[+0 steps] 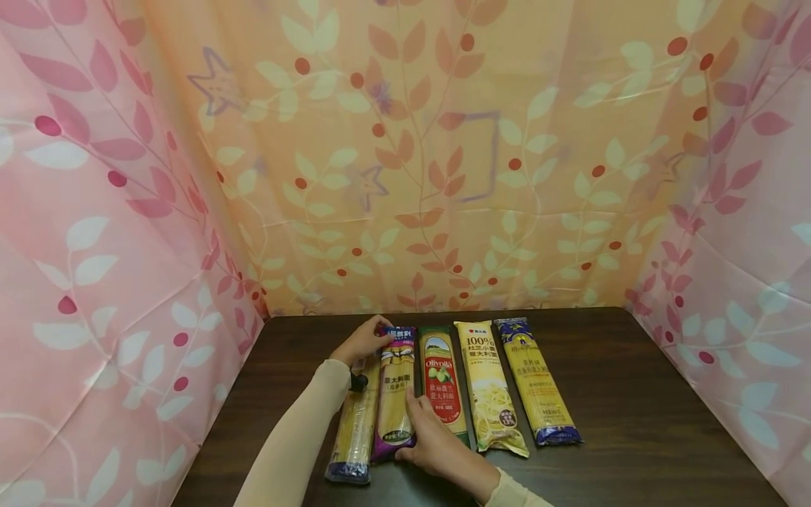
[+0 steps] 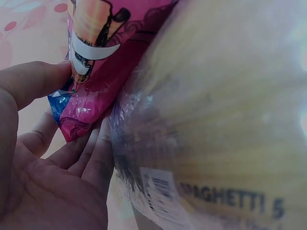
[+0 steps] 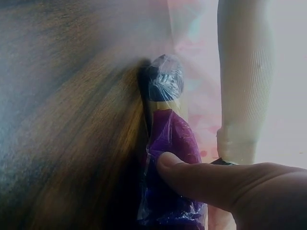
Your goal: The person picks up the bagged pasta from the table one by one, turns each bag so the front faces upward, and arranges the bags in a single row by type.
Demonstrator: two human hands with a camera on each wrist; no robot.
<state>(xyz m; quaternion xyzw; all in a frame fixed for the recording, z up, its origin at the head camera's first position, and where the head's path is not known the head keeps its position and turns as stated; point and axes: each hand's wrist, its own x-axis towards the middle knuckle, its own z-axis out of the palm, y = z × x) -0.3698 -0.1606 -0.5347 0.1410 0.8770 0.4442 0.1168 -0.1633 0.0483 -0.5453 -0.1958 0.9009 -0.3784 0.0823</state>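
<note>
A pasta packet (image 1: 398,384) with a pink-and-blue top and purple bottom lies lengthwise between both hands. My left hand (image 1: 364,340) pinches its far top corner; the left wrist view shows the thumb on the pink wrapper (image 2: 103,103) and the fingers beneath. My right hand (image 1: 440,440) holds the near end, its thumb on the purple wrapper (image 3: 168,191) and its fingers along the right side. Just left of it lies a clear spaghetti packet (image 1: 353,433) with a dark blue end, partly under the left wrist. Its barcode label (image 2: 163,196) shows close up.
To the right, in a row, lie a green-and-red Olivoila pasta packet (image 1: 441,373), a pale yellow pasta packet (image 1: 488,373) and a blue-and-yellow pasta packet (image 1: 538,387), slanted. They rest on a dark wooden table (image 1: 652,422). Leaf-patterned curtains (image 1: 405,176) enclose its back and sides.
</note>
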